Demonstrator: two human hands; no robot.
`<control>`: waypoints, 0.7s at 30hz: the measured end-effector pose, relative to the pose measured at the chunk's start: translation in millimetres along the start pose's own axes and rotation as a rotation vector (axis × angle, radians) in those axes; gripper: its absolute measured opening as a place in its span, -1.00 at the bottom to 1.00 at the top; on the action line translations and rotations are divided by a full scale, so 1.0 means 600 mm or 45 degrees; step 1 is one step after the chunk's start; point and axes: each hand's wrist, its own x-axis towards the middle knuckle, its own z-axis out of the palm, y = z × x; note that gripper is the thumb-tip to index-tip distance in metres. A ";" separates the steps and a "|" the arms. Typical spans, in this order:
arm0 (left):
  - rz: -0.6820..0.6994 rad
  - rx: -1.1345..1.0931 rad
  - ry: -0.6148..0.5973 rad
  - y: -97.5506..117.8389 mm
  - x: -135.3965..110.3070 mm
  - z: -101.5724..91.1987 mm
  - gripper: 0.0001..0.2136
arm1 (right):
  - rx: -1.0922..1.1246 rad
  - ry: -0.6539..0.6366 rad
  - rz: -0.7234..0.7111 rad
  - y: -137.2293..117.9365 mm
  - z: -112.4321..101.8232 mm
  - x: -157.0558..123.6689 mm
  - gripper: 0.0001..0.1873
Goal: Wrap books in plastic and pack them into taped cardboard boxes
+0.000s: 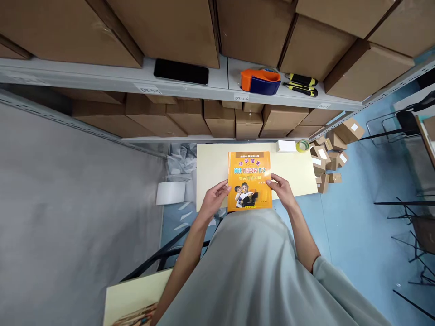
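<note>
An orange book (249, 180) with a printed cover is held flat in front of me, above the near edge of a pale yellow table (212, 170). My left hand (215, 195) grips the book's left edge, fingers curled round it. My right hand (280, 188) grips its right edge in the same way. The cover faces up, with blue and white lettering and a picture of two children.
Grey shelving (190, 88) packed with cardboard boxes stands behind the table; a black phone (181, 71), an orange-and-blue tape dispenser (261, 80) and black-yellow tools (301, 84) lie on it. A tape roll (302, 146) and small boxes (328, 156) lie at right. Black chair frames (414, 226) stand far right.
</note>
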 end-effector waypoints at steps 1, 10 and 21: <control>0.013 0.017 -0.003 0.000 0.003 -0.007 -0.26 | 0.007 0.013 0.000 0.000 0.003 -0.002 -0.33; 0.144 0.049 0.017 0.007 0.010 -0.019 -0.30 | -0.097 -0.057 -0.037 -0.024 -0.004 0.020 -0.36; 0.120 -0.027 0.150 0.028 -0.002 0.004 -0.27 | -0.097 -0.169 -0.047 -0.041 -0.016 0.064 -0.38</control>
